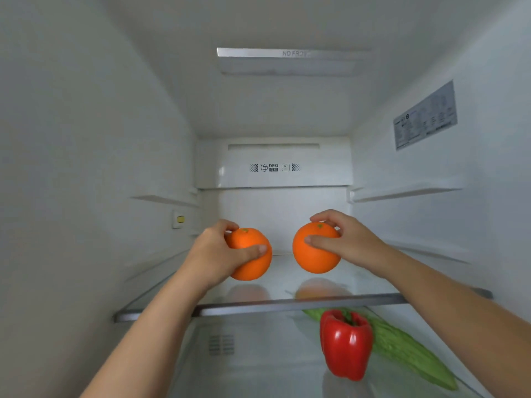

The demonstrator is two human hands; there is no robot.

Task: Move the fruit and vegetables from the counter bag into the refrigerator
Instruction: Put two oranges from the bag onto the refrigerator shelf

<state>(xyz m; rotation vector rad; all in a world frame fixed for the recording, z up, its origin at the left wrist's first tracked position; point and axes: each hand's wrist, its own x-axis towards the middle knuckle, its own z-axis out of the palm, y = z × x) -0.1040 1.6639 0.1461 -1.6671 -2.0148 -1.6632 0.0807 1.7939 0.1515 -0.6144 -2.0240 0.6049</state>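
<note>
Both hands in the refrigerator [115, 139]. The left hand [214, 254] has its fingers [254, 249] wrapped round one orange [248, 267], and the right hand [352, 242] grips the other orange [314, 255]. Both hang just above the glass shelf [287, 307], which lies straight below. A red bell pepper [346, 344] and a bitter gourd [402, 346] lie on the level underneath.

left orange [248, 268], right orange [316, 259], both held aloft

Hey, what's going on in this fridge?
A person is reaching into the fridge with an orange in each hand. The left hand grips the left orange and the right hand grips the right orange, both just over the glass shelf. On the level below are a red pepper and a green gourd.
</note>
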